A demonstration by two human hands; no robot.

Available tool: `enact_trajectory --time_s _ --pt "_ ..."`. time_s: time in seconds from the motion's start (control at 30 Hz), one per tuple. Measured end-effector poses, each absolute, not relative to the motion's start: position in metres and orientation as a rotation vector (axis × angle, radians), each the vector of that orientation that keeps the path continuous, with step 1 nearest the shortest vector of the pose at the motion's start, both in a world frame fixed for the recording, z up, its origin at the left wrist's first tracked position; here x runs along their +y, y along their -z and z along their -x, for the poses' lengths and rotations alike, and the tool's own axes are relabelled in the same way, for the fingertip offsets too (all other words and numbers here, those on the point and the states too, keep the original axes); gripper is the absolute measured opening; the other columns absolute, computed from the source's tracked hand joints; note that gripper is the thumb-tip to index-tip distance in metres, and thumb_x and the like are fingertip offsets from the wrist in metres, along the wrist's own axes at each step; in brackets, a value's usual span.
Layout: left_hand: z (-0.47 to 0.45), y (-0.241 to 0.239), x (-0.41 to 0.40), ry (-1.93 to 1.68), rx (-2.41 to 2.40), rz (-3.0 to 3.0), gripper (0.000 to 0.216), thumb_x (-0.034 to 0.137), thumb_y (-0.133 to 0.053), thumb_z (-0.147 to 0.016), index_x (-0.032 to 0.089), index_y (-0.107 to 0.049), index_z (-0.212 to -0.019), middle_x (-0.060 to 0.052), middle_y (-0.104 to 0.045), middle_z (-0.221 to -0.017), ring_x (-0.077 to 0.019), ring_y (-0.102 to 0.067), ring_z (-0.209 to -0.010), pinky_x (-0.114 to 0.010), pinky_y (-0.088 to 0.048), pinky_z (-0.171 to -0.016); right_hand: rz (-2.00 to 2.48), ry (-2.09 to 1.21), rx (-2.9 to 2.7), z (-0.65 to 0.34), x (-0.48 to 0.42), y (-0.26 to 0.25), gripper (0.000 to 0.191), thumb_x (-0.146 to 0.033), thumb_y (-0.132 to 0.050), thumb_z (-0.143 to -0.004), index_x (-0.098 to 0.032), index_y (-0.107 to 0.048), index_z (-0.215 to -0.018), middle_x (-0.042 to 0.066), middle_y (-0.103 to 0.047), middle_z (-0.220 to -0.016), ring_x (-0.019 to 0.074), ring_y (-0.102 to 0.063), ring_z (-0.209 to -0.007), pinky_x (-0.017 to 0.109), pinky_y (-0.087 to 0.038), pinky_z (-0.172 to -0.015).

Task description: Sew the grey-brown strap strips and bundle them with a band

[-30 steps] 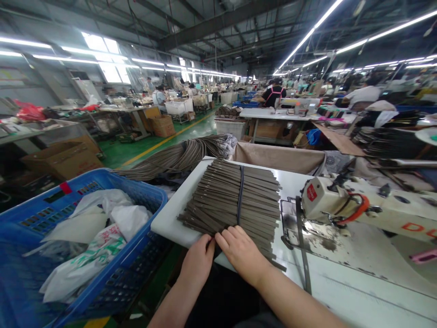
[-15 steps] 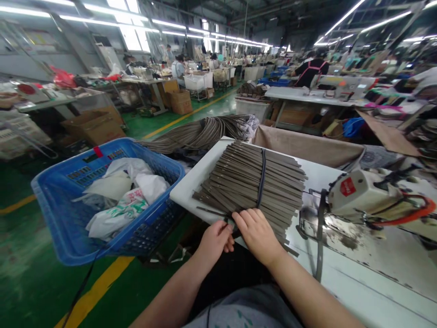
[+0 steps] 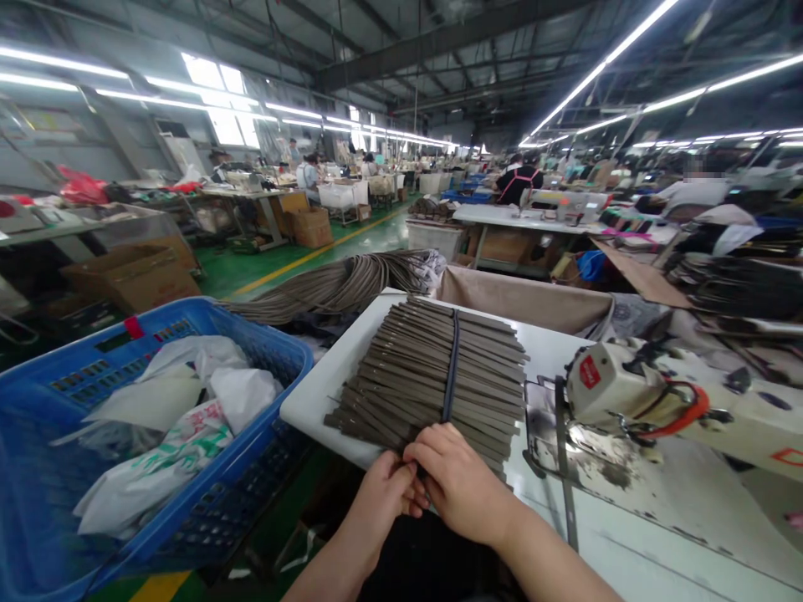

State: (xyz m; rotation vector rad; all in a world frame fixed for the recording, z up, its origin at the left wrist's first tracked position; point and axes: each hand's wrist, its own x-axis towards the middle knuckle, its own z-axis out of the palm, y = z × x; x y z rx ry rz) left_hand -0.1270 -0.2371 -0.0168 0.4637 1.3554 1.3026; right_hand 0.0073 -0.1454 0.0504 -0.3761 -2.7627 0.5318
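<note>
A wide layer of grey-brown fabric strips (image 3: 389, 368) lies on the white tabletop, and a dark blue band (image 3: 450, 368) crosses over it from back to front. The band's near end runs down to my right hand (image 3: 461, 477), whose curled fingers close on it at the front edge of the strips. Touching it from the left is my left hand (image 3: 382, 493), closed in a pinch. What sits between the left fingertips is hidden by the fingers.
A sewing machine (image 3: 627, 385) stands to the right, a loose strap (image 3: 563, 451) hanging by it. On the left is a blue plastic basket (image 3: 276, 418) with white bags (image 3: 181, 451). Behind the table lie a heap of long strips (image 3: 339, 288) and a fabric-lined bin (image 3: 520, 293).
The view has tilted up and turned slightly right. A thin dark strip that stuck out left of my hands no longer shows. Both hands have come closer together at the bundle's front edge.
</note>
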Motion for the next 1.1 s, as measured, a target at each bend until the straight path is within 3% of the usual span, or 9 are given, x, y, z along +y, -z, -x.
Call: enact_trajectory --time_s 0.1,0.23,0.4,0.5,0.63,0.87,1.03,1.1 --pt "0.125 0.02 -0.234 -1.3 1.38 -0.494 0.061 0.071 -0.071 -0.076 0.016 -0.052 -0.095 -0.003 -0.068 -0.069 -0.0151 -0.066 -0.056 -0.022 -0.044 -0.049 0.408 -0.545 -2.754 -0.01 -0.143 -0.057 0.026 -0.005 -0.055 -0.09 -0.022 -0.063 -0.109 0.004 -0.063 -0.1 0.0211 -0.054 -0.095 0.035 -0.044 -0.087" --pt "0.124 0.02 -0.232 -1.29 1.483 -0.591 0.072 0.087 -0.059 -0.073 0.016 -0.052 -0.086 -0.007 -0.07 -0.071 -0.0126 -0.059 -0.047 -0.022 -0.037 -0.042 0.404 -0.428 -2.645 -0.013 -0.142 -0.063 0.024 -0.009 -0.051 -0.097 -0.022 -0.064 -0.113 0.005 -0.066 -0.1 0.0218 -0.056 -0.095 0.037 -0.046 -0.09" --pt "0.125 0.013 -0.234 -1.256 1.567 -0.606 0.076 0.093 -0.054 -0.069 0.017 -0.054 -0.076 -0.003 -0.062 -0.056 -0.0113 -0.051 -0.041 -0.023 -0.031 -0.04 0.513 -0.382 -2.374 -0.025 -0.13 -0.072 0.023 -0.013 -0.048 -0.102 -0.022 -0.064 -0.116 0.007 -0.069 -0.105 0.023 -0.059 -0.1 0.039 -0.047 -0.092" --pt "0.128 0.014 -0.236 -1.202 1.56 -0.622 0.075 0.092 -0.055 -0.071 0.017 -0.055 -0.076 -0.002 -0.061 -0.056 -0.0115 -0.054 -0.045 -0.023 -0.036 -0.043 0.674 -0.416 -2.136 -0.04 -0.114 -0.075 0.019 -0.02 -0.051 -0.102 -0.024 -0.066 -0.114 0.007 -0.068 -0.108 0.0231 -0.06 -0.104 0.038 -0.049 -0.092" --pt "0.128 0.018 -0.237 -1.247 1.506 -0.595 0.072 0.088 -0.058 -0.072 0.017 -0.053 -0.082 -0.006 -0.07 -0.073 -0.0122 -0.061 -0.051 -0.022 -0.039 -0.045 0.909 -0.456 -1.777 -0.067 -0.1 -0.072 0.017 -0.033 -0.055 -0.099 -0.023 -0.068 -0.107 0.005 -0.068 -0.1 0.0234 -0.063 -0.096 0.037 -0.05 -0.087" --pt "0.124 0.008 -0.241 -1.28 1.444 -0.528 0.061 0.073 -0.069 -0.076 0.016 -0.052 -0.091 -0.009 -0.074 -0.083 -0.0159 -0.07 -0.067 -0.023 -0.049 -0.054 1.275 -0.572 -1.515 -0.103 -0.12 -0.061 0.028 -0.044 -0.06 -0.089 -0.021 -0.07 -0.102 0.001 -0.066 -0.081 0.0185 -0.055 -0.065 0.03 -0.044 -0.059" --pt "0.124 0.008 -0.242 -1.286 1.432 -0.476 0.058 0.067 -0.073 -0.076 0.015 -0.054 -0.092 -0.015 -0.076 -0.09 -0.0205 -0.074 -0.076 -0.027 -0.054 -0.061 1.172 -0.571 -1.879 -0.114 -0.137 -0.047 0.021 -0.036 -0.058 -0.089 -0.024 -0.069 -0.102 0.004 -0.073 -0.094 0.0236 -0.068 -0.088 0.035 -0.052 -0.081" --pt "0.125 0.006 -0.244 -1.29 1.401 -0.466 0.057 0.066 -0.073 -0.077 0.014 -0.056 -0.093 -0.017 -0.076 -0.096 -0.0234 -0.075 -0.084 -0.03 -0.056 -0.066 1.138 -0.521 -2.001 -0.118 -0.139 -0.044 0.02 -0.033 -0.058 -0.088 -0.025 -0.069 -0.103 0.004 -0.073 -0.096 0.0239 -0.068 -0.089 0.036 -0.053 -0.081"
